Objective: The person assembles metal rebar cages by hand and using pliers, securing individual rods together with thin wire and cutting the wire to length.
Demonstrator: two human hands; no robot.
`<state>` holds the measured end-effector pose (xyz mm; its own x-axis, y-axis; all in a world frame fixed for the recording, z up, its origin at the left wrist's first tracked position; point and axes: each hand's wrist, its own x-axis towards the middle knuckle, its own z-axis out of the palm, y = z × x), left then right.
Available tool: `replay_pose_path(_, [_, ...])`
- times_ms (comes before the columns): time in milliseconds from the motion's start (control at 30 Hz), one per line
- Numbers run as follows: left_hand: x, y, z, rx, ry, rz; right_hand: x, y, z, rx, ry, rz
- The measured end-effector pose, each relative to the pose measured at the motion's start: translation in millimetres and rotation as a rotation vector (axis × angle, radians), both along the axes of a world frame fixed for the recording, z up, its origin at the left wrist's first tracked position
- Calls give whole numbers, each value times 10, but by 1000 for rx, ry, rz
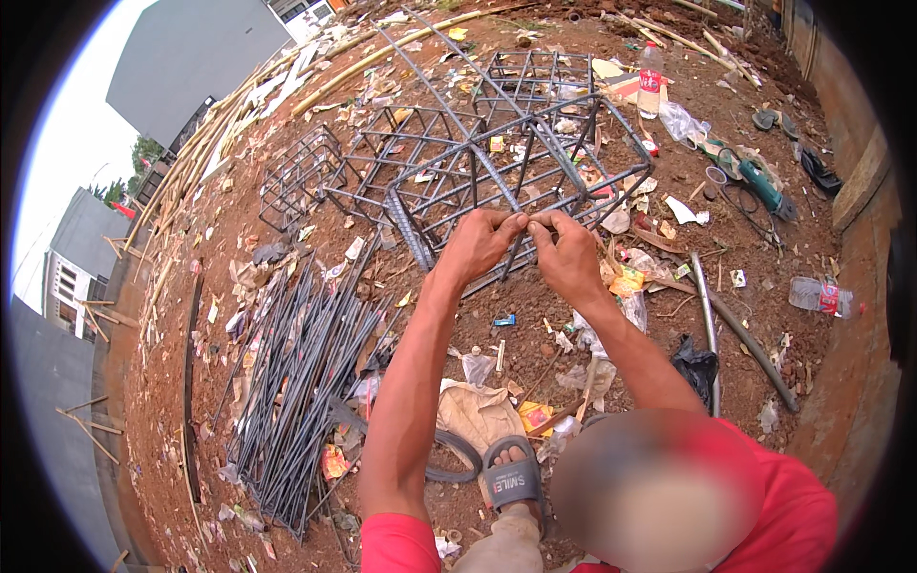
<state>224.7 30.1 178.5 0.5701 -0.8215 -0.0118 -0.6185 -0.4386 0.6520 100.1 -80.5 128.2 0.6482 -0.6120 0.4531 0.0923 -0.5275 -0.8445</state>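
Note:
My left hand point(482, 244) and my right hand point(568, 250) meet over the near end of a long steel reinforcing bar point(492, 176). On both hands the thumb and fingers are pinched together, fingertips nearly touching. Whatever lies between them is too small or hidden to make out. Just beyond my hands, a welded-looking or tied cage of reinforcing bars point(475, 181) rests on the ground, with long bars lying across its top. Further cages of square hoops point(302, 177) stand behind it to the left.
A pile of thin steel rods point(306, 382) lies on the left. At right are a green angle grinder point(767, 189), a metal pipe point(705, 315), a black plastic bag point(695, 368) and a plastic bottle point(817, 295). Another bottle point(650, 81) stands farther off. Litter covers the dirt around my sandal point(513, 477).

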Motion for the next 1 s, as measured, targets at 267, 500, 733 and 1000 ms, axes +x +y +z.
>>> replay_pose_path(267, [-136,60,-85,-179,-158,-10,-177,66,-260,275,72,30])
replay_pose_path(500, [-280,5,-31,-54,-233,66,-298,196,-340,-88,-94,-80])
replay_pose_path(733, [-136,104,-58,-71,-227,72,-342,357,74,-4,-175,112])
replay_pose_path(1000, [-222,-1,-45,-86,-199,17,-124,-367,322,-308,-239,209])
